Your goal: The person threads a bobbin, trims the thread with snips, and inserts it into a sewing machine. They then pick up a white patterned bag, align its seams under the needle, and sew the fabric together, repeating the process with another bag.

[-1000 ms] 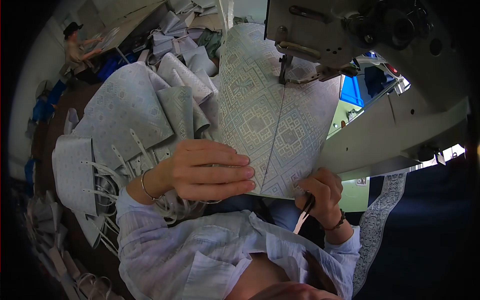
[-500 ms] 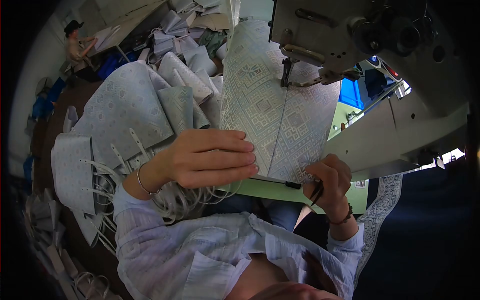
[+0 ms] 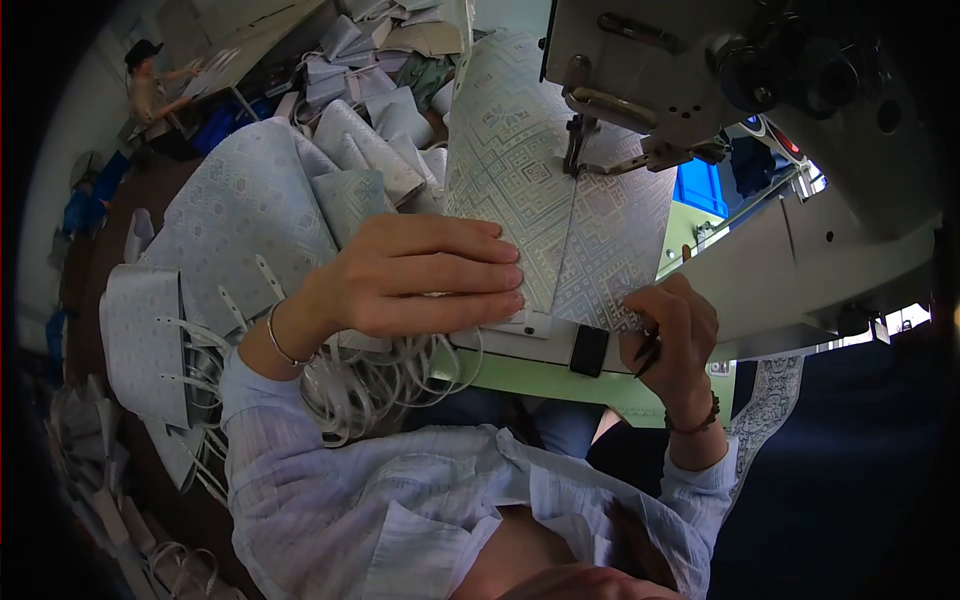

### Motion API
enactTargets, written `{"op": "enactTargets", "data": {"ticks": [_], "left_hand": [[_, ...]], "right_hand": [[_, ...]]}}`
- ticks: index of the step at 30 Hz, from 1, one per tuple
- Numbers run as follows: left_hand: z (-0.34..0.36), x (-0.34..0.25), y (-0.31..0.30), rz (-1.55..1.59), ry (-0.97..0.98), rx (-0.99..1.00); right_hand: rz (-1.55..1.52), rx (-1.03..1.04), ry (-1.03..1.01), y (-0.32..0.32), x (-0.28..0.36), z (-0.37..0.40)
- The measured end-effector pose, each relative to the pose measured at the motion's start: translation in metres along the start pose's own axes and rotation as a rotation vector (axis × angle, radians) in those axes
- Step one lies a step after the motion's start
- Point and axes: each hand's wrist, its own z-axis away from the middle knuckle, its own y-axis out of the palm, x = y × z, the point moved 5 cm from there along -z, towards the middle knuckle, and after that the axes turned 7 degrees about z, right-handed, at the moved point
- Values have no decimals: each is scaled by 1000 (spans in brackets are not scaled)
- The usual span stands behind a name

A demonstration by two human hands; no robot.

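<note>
A pale patterned sheet (image 3: 510, 150) lies under the presser foot (image 3: 576, 145) of a sewing machine (image 3: 640, 70), with a seam line running down from the foot. The fingers of my left hand (image 3: 430, 275) lie close together on the sheet's left edge, the thumb hidden. At the lower right corner of the sheet, my right hand (image 3: 672, 335) pinches the fabric and also has a small dark tool (image 3: 648, 355) in its curled fingers. Below the sheet's near edge, a black block (image 3: 589, 351) shows on the machine bed.
Patterned bag pieces (image 3: 240, 200) with white straps (image 3: 375, 390) are heaped at the left. More pieces (image 3: 400, 110) are piled behind. A person (image 3: 150, 100) is at a far table (image 3: 265, 45). A blue bin (image 3: 700, 187) stands behind the machine arm.
The sheet and both hands have moved away from my body, further under the machine. More of the black block now shows. The far person's arms have shifted.
</note>
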Motion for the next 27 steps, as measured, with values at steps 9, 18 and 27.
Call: {"op": "enactTargets", "data": {"ticks": [9, 18, 27], "left_hand": [[-6, 15, -2, -24, 24, -6], [-6, 30, -2, 12, -58, -7], [-7, 48, 0, -13, -19, -16]], "right_hand": [[27, 8, 1, 0, -10, -14], [49, -4, 12, 3, -21, -24], [87, -19, 11, 6, -30, -36]]}}
